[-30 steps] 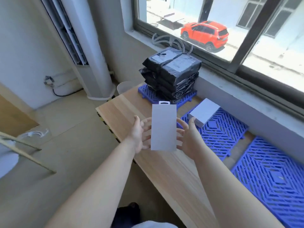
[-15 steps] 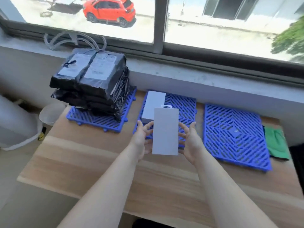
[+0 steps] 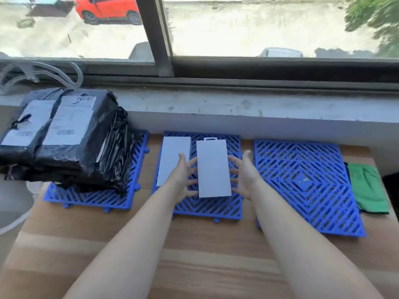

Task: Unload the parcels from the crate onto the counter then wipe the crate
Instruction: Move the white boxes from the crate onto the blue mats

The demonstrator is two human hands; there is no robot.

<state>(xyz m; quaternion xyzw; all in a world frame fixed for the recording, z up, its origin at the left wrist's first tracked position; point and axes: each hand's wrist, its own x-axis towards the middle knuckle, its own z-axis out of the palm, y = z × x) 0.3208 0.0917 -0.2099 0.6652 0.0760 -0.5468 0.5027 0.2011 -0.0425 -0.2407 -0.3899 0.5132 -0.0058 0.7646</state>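
A flat white box [image 3: 212, 168] with a hang tab sits between my two hands, just above the middle blue grid mat [image 3: 207, 207]. My left hand [image 3: 183, 178] touches its left edge with spread, straight fingers. My right hand [image 3: 245, 175] supports the right edge the same way, thumb up. A second white box [image 3: 172, 156] lies on the same mat, just left of the held one and partly behind my left hand. A stack of black bagged parcels [image 3: 71, 137] with white labels rests on the left blue mat [image 3: 90, 199]. No crate is in view.
A third blue mat [image 3: 302, 180] lies bare at the right, with a green cloth [image 3: 367, 186] beside it near the counter's right end. The wooden counter [image 3: 194, 255] runs under a window sill [image 3: 237, 104]. A white bucket shows below the counter's left edge.
I have turned to face the counter and window squarely. Both hands carried the white box forward and lower, over the middle mat beside the other white box.
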